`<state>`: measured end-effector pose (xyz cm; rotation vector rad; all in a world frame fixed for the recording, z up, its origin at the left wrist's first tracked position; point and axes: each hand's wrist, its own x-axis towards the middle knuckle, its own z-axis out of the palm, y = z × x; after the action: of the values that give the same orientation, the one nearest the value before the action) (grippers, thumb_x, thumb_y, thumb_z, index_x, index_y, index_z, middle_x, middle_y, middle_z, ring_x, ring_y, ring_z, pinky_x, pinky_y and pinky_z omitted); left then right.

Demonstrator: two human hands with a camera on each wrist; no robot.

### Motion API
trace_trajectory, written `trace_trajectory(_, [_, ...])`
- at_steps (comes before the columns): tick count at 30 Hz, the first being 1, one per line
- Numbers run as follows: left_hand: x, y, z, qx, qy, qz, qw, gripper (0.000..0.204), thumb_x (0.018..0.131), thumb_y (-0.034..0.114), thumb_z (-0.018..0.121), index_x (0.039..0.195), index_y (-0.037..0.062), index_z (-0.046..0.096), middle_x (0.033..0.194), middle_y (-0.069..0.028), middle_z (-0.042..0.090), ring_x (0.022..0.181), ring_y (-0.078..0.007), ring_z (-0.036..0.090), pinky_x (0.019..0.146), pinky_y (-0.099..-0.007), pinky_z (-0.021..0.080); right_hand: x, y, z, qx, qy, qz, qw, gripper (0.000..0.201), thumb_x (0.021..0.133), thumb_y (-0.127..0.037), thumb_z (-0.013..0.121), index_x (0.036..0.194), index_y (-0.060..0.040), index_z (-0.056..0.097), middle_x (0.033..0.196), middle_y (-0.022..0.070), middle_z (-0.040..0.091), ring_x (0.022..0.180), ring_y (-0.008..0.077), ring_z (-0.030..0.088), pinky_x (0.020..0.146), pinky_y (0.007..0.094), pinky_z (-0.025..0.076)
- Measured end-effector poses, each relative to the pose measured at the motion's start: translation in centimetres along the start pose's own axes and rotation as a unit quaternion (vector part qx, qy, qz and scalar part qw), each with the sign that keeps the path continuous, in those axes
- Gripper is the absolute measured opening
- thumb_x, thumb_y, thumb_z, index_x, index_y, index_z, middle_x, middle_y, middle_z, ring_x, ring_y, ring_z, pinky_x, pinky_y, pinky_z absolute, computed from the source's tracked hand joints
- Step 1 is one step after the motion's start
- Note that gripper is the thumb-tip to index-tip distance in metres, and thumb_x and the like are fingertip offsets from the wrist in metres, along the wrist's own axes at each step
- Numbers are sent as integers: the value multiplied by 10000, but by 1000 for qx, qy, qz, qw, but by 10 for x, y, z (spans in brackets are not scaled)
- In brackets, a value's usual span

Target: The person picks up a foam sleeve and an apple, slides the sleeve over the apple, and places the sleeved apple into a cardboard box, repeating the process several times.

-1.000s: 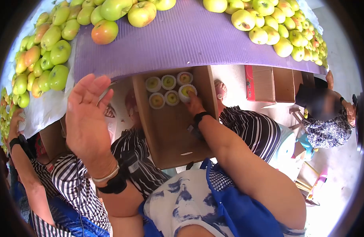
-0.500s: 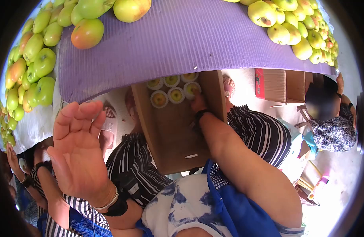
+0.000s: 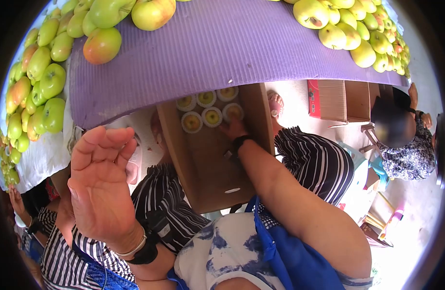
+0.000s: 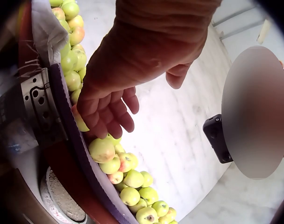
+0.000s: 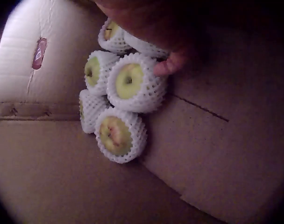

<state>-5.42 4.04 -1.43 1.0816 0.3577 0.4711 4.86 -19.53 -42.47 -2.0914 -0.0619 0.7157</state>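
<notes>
A cardboard box (image 3: 210,164) holds two rows of apples in white foam nets, such as the netted apple (image 3: 212,117) in the near row. My right hand (image 3: 236,129) reaches inside and grips the near row's right-hand netted apple (image 3: 232,112). From the right wrist, my hand (image 5: 156,23) covers much of that apple (image 5: 144,45), the thumb by its neighbour (image 5: 129,81); the other fingers are hidden. Raised palm-up left of the box, my left hand (image 3: 104,188) holds nothing, fingers slightly bent. The left wrist view shows this hand (image 4: 132,60) near loose apples (image 4: 102,150).
A purple ribbed sheet (image 3: 193,53) overhangs the box's far end, with loose apples (image 3: 101,46) at left and more apples (image 3: 331,36) at right. Another cardboard box (image 3: 333,99) stands right. Other people are at both sides; striped trouser legs flank my box.
My right hand has lowered the netted apple into the near row's right-hand place. My left hand has shifted left and down in view, remaining empty. The head view has shifted slightly.
</notes>
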Motion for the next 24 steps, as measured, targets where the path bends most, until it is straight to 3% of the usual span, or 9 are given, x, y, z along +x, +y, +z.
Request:
trace_trajectory(1, [0, 0, -1, 0, -3, -3, 1000, 716, 862, 490, 471, 1248, -103, 359, 1170, -272, 489, 1119, -366, 478, 968, -444, 349, 3, -1, 3, 233, -23, 100, 967, 579, 779, -194, 677, 1274, -78, 400, 1195, 134, 509, 1105, 258, 494, 935, 394, 420])
trace_trajectory(2, [0, 0, 0, 4, -4, -5, 1000, 723, 857, 492, 479, 1249, -103, 358, 1170, -272, 489, 1119, -367, 478, 969, -445, 347, 5, -2, 7, 451, -45, 193, 870, 550, 789, -193, 669, 1262, -85, 409, 1185, 116, 513, 1099, 236, 495, 932, 394, 421])
trace_trajectory(5, [0, 1, 0, 11, -3, -13, 1000, 742, 842, 501, 502, 1250, -102, 355, 1171, -270, 489, 1118, -371, 479, 973, -448, 345, 10, 2, 16, 478, 6, 251, 842, 446, 824, -154, 629, 1221, -108, 432, 1150, 66, 516, 1060, 183, 503, 906, 379, 434])
trace_trajectory(11, [0, 2, 1, 13, 7, -29, 999, 769, 818, 509, 537, 1247, -100, 346, 1172, -270, 486, 1122, -375, 476, 981, -456, 341, 6, 18, 29, 421, 64, 181, 887, 389, 805, -141, 639, 1151, -128, 461, 1057, 29, 538, 934, 156, 539, 766, 317, 472])
trace_trajectory(14, [-1, 2, 1, 18, 4, -37, 999, 772, 810, 503, 553, 1241, -102, 343, 1170, -272, 484, 1120, -372, 479, 984, -458, 341, 8, 15, 27, 330, 80, 180, 923, 402, 777, -125, 652, 1128, -124, 457, 1014, 17, 526, 870, 145, 535, 703, 307, 470])
trace_trajectory(16, [-1, 1, 2, 24, 10, -41, 999, 776, 803, 499, 566, 1234, -105, 342, 1168, -273, 484, 1117, -370, 483, 984, -458, 345, 18, 24, 28, 241, 107, 119, 957, 382, 775, -122, 645, 1110, -116, 461, 984, 12, 522, 838, 143, 530, 684, 311, 469])
trace_trajectory(19, [0, 0, 3, 33, 4, -42, 999, 771, 801, 494, 576, 1221, -111, 346, 1160, -272, 487, 1107, -363, 493, 976, -450, 361, 29, 42, 38, 270, 141, 102, 947, 428, 744, -109, 668, 1123, -77, 470, 1017, 42, 538, 876, 157, 530, 731, 310, 465])
trace_trajectory(24, [0, 1, 6, 50, -8, -49, 997, 769, 798, 485, 588, 1212, -118, 348, 1149, -270, 494, 1096, -355, 504, 969, -439, 377, 15, 44, 36, 271, 127, 75, 951, 214, 819, -82, 557, 1030, -74, 528, 916, 49, 549, 820, 151, 541, 719, 301, 459])
